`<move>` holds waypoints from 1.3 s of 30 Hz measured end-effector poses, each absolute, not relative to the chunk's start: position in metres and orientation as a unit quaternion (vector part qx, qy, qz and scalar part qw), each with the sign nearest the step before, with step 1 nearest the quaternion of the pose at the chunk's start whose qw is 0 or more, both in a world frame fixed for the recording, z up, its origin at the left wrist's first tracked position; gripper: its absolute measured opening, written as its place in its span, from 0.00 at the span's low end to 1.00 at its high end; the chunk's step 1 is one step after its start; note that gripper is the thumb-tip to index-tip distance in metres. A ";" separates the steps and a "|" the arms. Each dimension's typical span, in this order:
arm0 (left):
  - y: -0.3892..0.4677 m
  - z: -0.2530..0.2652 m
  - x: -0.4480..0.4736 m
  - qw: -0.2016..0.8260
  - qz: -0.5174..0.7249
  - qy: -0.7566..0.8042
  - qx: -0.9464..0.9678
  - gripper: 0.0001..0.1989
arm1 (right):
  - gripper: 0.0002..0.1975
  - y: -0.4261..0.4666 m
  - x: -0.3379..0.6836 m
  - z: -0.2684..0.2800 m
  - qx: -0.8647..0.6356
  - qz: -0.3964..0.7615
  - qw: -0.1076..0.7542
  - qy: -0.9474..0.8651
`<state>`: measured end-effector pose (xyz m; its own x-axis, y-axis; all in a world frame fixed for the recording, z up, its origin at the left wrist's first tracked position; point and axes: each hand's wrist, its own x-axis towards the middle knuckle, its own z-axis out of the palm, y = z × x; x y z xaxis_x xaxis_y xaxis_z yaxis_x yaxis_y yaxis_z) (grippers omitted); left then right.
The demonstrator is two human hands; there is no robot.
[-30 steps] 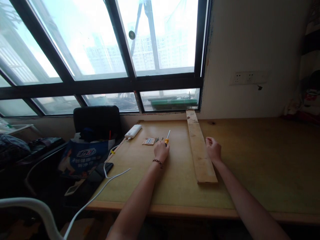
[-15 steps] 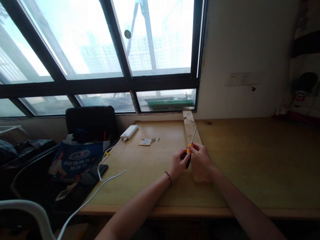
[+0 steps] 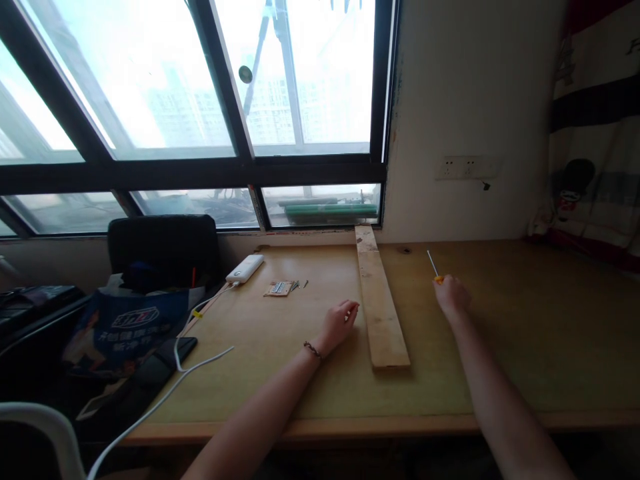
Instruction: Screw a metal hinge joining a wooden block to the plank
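My right hand (image 3: 453,295) is closed round the yellow handle of a screwdriver (image 3: 433,265), right of the wooden board. The metal shaft points away from me and up. The long pale wooden board (image 3: 383,300) lies flat on the table, its far end at the window sill. Just left of the board is my left hand (image 3: 339,325), fingers curled and drawn together; whatever they may hold is hidden. Further back on the left lie several screws (image 3: 296,285) beside a small metal hinge-like piece on brown card (image 3: 278,288).
A white power bank (image 3: 245,269) with a white cable (image 3: 205,363) sits on the table's left side. A black tablet-like device (image 3: 165,363) lies at the left edge, near a blue bag (image 3: 127,333) and a black chair (image 3: 163,247). Wall sockets (image 3: 460,167) are behind.
My hands have parted. My left hand has let go of the screwdriver and moved left of the board; my right hand has carried the screwdriver to the right. The view has turned slightly right.
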<state>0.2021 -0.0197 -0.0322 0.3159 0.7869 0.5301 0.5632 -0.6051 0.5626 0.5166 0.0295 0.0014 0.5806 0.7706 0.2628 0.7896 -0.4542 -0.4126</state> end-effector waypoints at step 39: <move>0.069 -0.038 0.098 -0.024 0.182 0.817 0.547 0.20 | 0.20 0.031 0.536 -0.019 -0.859 -0.087 0.133 -0.486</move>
<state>0.0982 0.0693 -0.0383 -0.4003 0.8845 0.2396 0.9024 0.3350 0.2712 0.5364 0.0308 -0.0194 0.5116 0.8127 0.2789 0.8590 -0.4913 -0.1440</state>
